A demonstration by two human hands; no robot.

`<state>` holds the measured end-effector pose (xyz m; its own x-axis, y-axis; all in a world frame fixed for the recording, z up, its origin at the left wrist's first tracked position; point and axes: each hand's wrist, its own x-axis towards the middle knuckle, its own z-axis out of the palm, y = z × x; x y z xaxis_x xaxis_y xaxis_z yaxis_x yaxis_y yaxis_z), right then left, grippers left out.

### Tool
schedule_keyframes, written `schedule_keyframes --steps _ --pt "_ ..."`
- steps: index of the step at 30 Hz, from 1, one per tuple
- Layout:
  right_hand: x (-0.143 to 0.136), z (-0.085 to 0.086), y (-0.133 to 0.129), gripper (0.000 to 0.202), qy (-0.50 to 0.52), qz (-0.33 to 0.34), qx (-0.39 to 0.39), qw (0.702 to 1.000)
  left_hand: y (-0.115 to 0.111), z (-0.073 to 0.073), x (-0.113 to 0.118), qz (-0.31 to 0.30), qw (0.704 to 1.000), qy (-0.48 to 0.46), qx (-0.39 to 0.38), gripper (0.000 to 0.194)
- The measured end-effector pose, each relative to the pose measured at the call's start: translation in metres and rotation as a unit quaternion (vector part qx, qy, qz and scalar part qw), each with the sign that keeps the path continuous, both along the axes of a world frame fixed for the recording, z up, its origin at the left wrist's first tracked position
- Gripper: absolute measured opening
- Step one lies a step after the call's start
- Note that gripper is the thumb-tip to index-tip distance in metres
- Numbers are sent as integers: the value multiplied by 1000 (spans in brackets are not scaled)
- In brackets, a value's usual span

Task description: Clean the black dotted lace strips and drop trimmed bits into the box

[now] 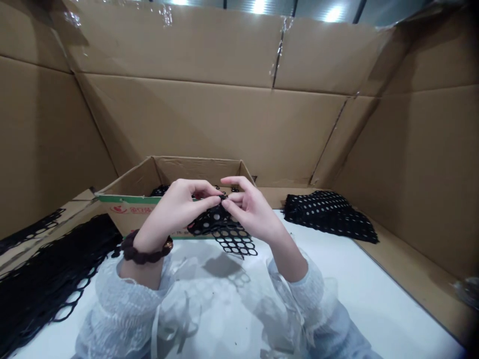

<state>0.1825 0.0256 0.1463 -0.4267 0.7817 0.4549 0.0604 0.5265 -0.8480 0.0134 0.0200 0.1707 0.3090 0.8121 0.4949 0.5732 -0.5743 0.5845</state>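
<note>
Left hand [183, 203]: pinching black perforated mesh [215, 219]
Right hand [256, 212]: pinching its upper edge
Carton rim [130, 199]: just beyond
White tabletop [352, 279]: extends rightward

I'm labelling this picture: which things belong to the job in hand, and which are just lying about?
In hand:
black mesh piece, held by left hand and right hand

Apparently just lying about:
mesh bundle at right
mesh pile at left
open cardboard box behind the hands; its role is unclear
</note>
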Motion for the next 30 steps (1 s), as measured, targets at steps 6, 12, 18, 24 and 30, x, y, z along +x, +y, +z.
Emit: schedule_keyframes --steps 6,12,18,24,30 --pt "7 6 -3 11 -14 -37 31 999 46 -19 -41 314 926 -140 154 29" --pt "4 5 5 13 -7 -75 14 997 61 -27 -41 239 962 91 99 35" --pt "1 -1 6 15 -21 -85 61 994 8 -1 -8 7 995 89 35 27" --pt "0 0 1 13 -66 -100 108 987 14 -3 -5 13 998 -48 -41 29" --pt "1 2 5 13 -105 -99 105 984 42 -16 -18 119 980 -157 39 31"
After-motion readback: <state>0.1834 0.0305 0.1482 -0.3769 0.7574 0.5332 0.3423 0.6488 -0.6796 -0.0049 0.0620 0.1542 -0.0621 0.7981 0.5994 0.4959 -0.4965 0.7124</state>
